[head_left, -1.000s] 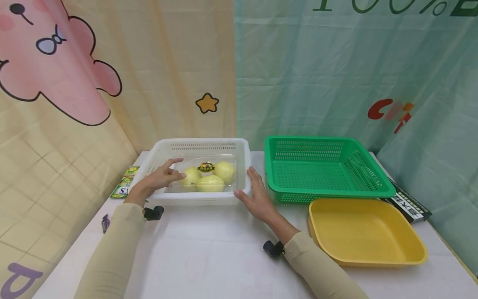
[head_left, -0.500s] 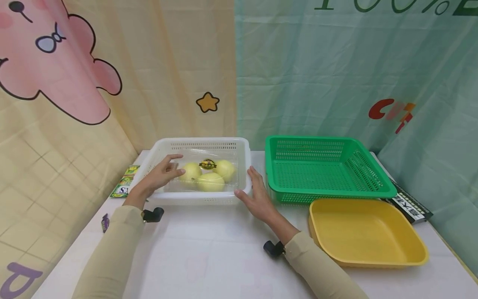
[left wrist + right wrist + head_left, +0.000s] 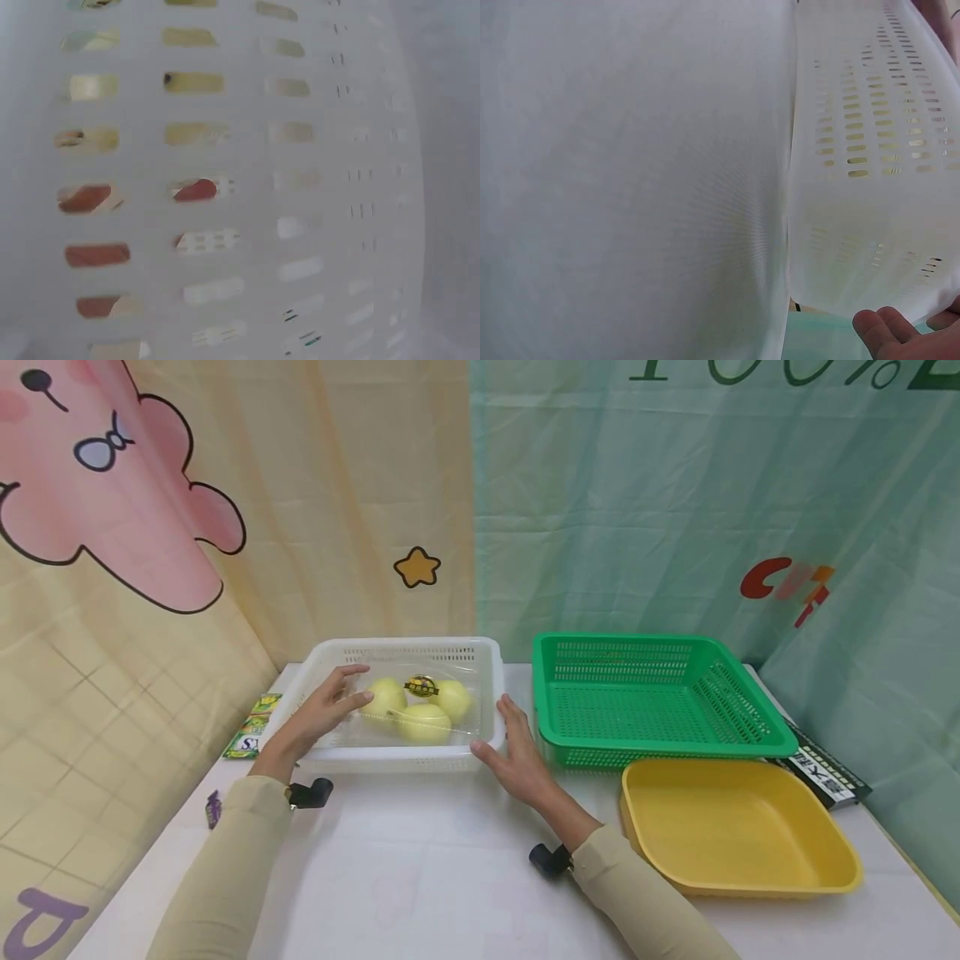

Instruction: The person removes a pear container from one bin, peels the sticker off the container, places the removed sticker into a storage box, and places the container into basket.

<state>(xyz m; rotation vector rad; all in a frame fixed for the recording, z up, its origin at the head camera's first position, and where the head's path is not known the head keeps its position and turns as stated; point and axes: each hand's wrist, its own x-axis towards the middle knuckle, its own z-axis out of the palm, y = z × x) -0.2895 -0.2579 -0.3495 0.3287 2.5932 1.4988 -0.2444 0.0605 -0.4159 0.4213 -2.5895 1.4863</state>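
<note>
Inside the white basket (image 3: pixel 405 752) we see a clear pack (image 3: pixel 422 686) of yellow-green fruits (image 3: pixel 423 727), long axis left to right, beside the nearer left hand (image 3: pixel 318 710), thumb and index finger apart, any pinch unclear to us, while the right hand (image 3: pixel 516 756), thumb spread from fingers, touches the basket's right end.

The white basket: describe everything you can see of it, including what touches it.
The white basket looks like plastic, rectangular, with a smooth rim and rows of slots through its walls. It stands upright on the table, left of the green basket and apart from it. Inside is a clear pack of three yellow-green fruits. The right hand touches the basket's near right corner; the left hand reaches over its left side, contact there unclear.
</note>
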